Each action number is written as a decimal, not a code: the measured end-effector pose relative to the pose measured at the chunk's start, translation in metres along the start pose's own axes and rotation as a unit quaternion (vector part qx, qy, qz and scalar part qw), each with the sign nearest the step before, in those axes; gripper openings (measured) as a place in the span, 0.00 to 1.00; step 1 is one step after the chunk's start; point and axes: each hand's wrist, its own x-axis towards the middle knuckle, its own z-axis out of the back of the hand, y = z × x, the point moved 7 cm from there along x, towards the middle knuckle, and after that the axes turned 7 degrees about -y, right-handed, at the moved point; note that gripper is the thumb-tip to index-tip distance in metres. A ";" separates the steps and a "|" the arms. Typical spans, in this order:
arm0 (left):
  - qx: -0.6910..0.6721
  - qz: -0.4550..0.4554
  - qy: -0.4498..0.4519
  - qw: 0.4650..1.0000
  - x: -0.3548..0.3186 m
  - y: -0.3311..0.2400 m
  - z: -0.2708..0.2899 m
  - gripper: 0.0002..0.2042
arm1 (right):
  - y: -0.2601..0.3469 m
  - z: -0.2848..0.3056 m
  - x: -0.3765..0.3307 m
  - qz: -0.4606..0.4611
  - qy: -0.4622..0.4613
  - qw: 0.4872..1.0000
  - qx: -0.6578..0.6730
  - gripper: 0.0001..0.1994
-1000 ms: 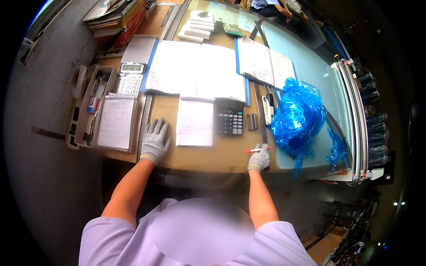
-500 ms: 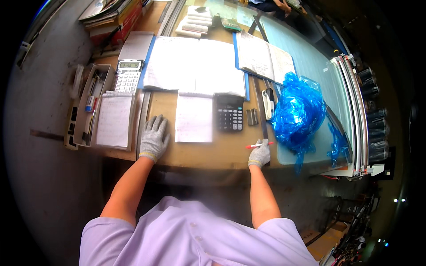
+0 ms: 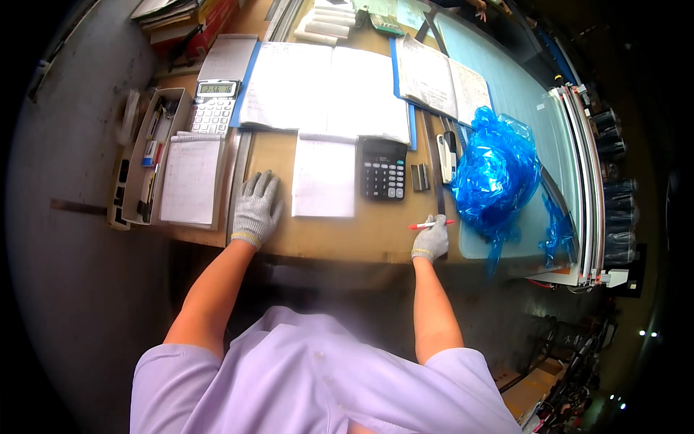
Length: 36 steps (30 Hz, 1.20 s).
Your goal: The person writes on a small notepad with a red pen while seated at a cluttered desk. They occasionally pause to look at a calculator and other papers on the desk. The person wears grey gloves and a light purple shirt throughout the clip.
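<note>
Left hand (image 3: 255, 210) lying flat, fingers spread, just left of notepad (image 3: 324, 177). Right hand (image 3: 431, 242) gripping red pen (image 3: 431, 225), right of notepad, below black calculator (image 3: 383, 169).

Knit cloth gloves on left hand (image 3: 255, 210) and right hand (image 3: 431, 242); red plastic pen (image 3: 431, 225); crinkled glossy blue plastic bag (image 3: 495, 173), right; matt paper notepad (image 3: 324, 177); smooth brown desk (image 3: 376, 231).

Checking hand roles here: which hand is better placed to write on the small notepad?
Probably the right hand: it holds the red pen. The left hand lies flat beside the notepad, steadying.
</note>
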 end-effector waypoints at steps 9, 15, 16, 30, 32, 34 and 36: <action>-0.002 -0.006 -0.015 1.000 0.001 -0.002 0.002 0.26 | 0.000 0.000 0.002 -0.003 0.021 1.000 -0.020 0.09; -0.006 -0.003 -0.017 1.000 0.000 -0.001 0.002 0.27 | 0.004 0.004 0.002 -0.005 0.021 1.000 -0.013 0.09; -0.007 -0.003 -0.016 1.000 0.000 -0.001 0.002 0.27 | 0.003 0.003 0.002 -0.006 0.024 1.000 -0.013 0.09; 0.007 0.010 0.015 1.000 0.000 -0.001 0.001 0.27 | 0.006 0.004 0.002 -0.007 0.022 1.000 -0.017 0.09; 0.008 0.007 0.011 1.000 0.000 0.000 0.000 0.27 | -0.003 -0.001 0.000 -0.016 0.034 0.999 -0.021 0.10; 0.003 0.010 0.014 1.000 0.000 0.001 -0.002 0.27 | -0.001 -0.001 0.001 -0.024 0.044 0.999 -0.020 0.10; 0.000 0.012 0.017 1.000 0.000 0.002 -0.002 0.26 | 0.001 0.000 0.001 -0.031 0.056 0.998 -0.021 0.10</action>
